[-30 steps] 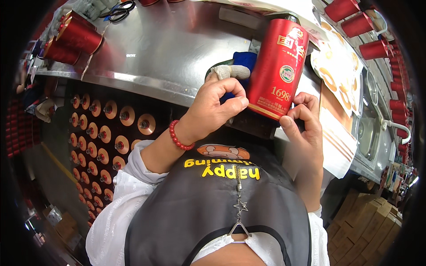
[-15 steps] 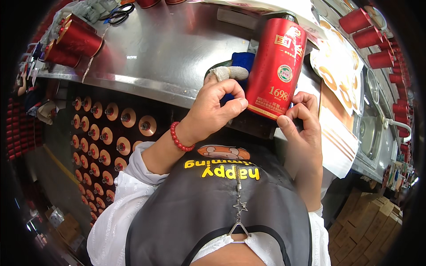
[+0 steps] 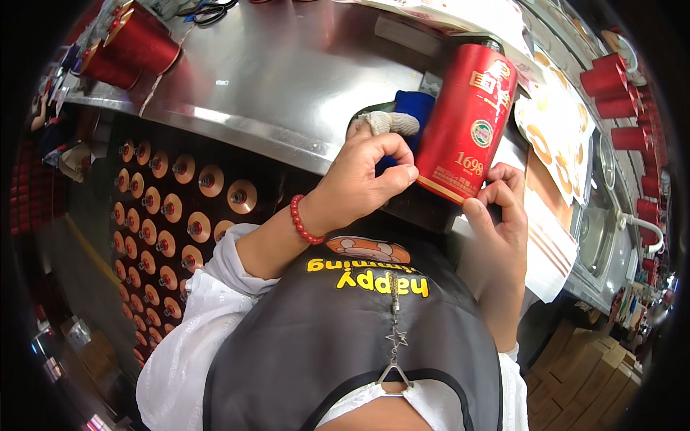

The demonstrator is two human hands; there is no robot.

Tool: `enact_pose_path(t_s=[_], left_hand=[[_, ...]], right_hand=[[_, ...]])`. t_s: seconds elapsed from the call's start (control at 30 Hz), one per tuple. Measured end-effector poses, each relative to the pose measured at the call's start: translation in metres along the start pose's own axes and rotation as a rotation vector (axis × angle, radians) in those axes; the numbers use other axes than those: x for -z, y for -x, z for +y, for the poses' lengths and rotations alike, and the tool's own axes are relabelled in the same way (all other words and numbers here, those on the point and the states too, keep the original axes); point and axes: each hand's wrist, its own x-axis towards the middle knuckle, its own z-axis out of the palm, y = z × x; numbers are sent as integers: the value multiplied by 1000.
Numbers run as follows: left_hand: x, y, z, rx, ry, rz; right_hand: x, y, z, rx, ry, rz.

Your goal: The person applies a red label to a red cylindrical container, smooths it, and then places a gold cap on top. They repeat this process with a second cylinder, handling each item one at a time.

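A red bottle (image 3: 467,122) with gold and white print lies tilted, its dark neck away from me and its gold-edged base toward me. My left hand (image 3: 366,172) is at the base's left corner, thumb and forefinger pinched together against its edge. A knitted off-white finger cover (image 3: 392,124) sits on one of its fingers, stretched along the bottle's left side over a blue pad (image 3: 415,108). At the base's right corner, my right hand (image 3: 507,205) curls its thumb and fingers against the bottle. Whatever thin piece the fingertips may press is too small to make out.
Metal worktop (image 3: 287,79) spans the far side, with scissors (image 3: 208,12) and red containers (image 3: 140,47) at its left. Beneath stand several rows of copper-coloured bottle tops (image 3: 210,179). Right are patterned sheets (image 3: 557,136), a sink (image 3: 593,215) with a white tap (image 3: 647,233), and cardboard boxes (image 3: 582,381).
The whole view has shifted a little, so the bottle and worktop sit further right and lower. Both hands keep nearly the same hold at the bottle's base.
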Motion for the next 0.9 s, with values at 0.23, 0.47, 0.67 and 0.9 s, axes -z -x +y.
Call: enact_pose_path(t_s=[0.23, 0.47, 0.67, 0.9], left_hand=[[2, 0, -2, -14, -40, -7], [-2, 3, -10, -76, -235, 96], [-4, 27, 1, -423, -408, 369], [-22, 42, -26, -495, -203, 219]], right_hand=[[3, -1, 2, 9, 61, -16], [0, 0, 2, -20, 21, -6], [0, -2, 2, 15, 28, -7], [1, -2, 2, 9, 36, -30]])
